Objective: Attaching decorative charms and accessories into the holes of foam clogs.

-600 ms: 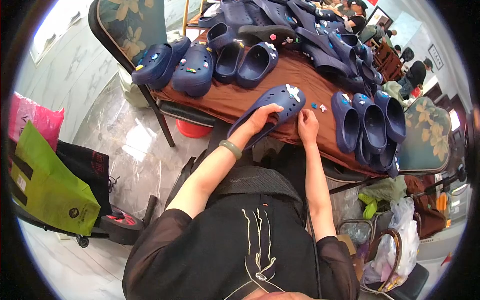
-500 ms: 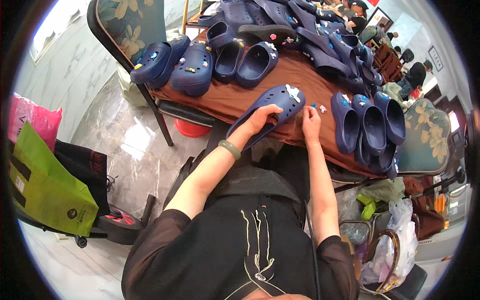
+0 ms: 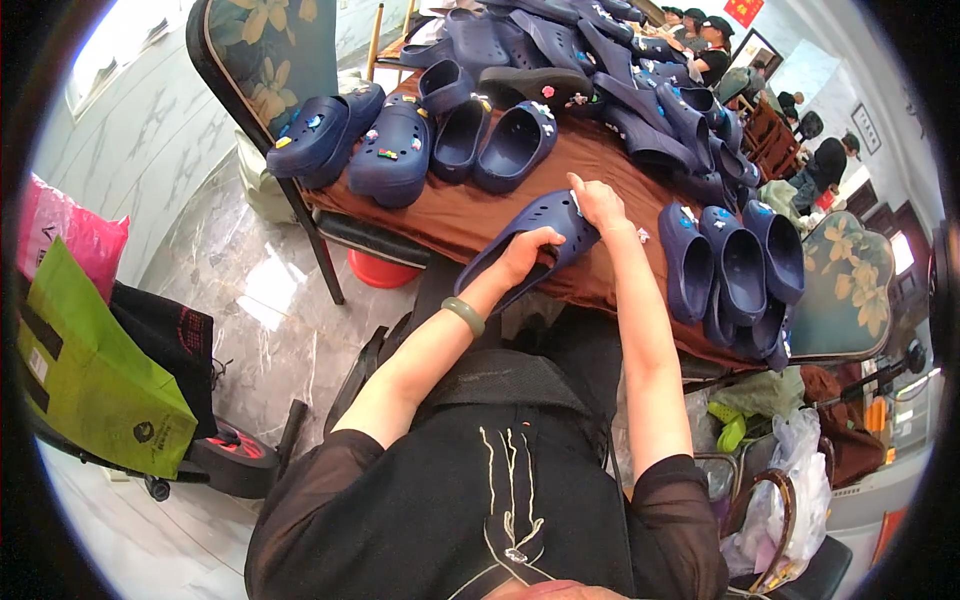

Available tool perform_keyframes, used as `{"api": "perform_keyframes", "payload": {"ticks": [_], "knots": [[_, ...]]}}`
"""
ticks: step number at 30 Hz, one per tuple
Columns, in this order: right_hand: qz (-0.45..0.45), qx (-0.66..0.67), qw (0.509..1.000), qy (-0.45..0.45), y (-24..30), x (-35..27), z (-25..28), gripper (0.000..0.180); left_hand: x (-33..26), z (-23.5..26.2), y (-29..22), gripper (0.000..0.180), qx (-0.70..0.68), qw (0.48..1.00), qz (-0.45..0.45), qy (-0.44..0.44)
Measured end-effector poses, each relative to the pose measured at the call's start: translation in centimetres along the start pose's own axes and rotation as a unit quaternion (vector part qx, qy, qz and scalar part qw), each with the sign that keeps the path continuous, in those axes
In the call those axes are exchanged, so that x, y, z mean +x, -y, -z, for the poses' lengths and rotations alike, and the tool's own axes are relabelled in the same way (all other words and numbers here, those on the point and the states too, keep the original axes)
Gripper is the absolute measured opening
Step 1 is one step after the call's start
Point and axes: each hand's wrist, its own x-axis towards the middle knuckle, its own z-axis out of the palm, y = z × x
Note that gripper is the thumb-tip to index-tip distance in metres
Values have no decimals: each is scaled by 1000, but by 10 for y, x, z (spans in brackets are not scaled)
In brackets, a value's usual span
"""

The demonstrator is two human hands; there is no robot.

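Navy clog [image 3: 543, 214] — clamped by the left hand [image 3: 521, 256]; the right hand [image 3: 601, 206] partly hides its toe, grip impossible to tell — green bag [image 3: 100, 375] carries print.

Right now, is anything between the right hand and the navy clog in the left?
Nothing visible: the right hand is at the toe of the navy clog, which the left hand holds. The right hand hides whatever lies beneath.

Bare brown cloth on the tabletop [image 3: 648, 185] is leaving a passage open at centre, just above and right of the held clog [image 3: 548, 218]. A clog heap [image 3: 640, 135] is blocking the upper centre, while standing clogs [image 3: 392, 160] are closing the upper left and three upright clogs [image 3: 737, 265] are hemming in the right.
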Motion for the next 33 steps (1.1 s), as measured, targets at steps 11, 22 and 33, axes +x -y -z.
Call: {"api": "perform_keyframes", "payload": {"ticks": [11,22,33], "knots": [[-46,117,991,-47,-2,-13,4,62,7,8,-4,17,15,999,42,-28],[-115,-18,977,-180,-137,-51,-38,27,5,-3,-20,15,40,996,21,-71],[-79,48,952,-293,-121,-94,-49,17,9,12,-6,27,-13,998,63,-13]]}}
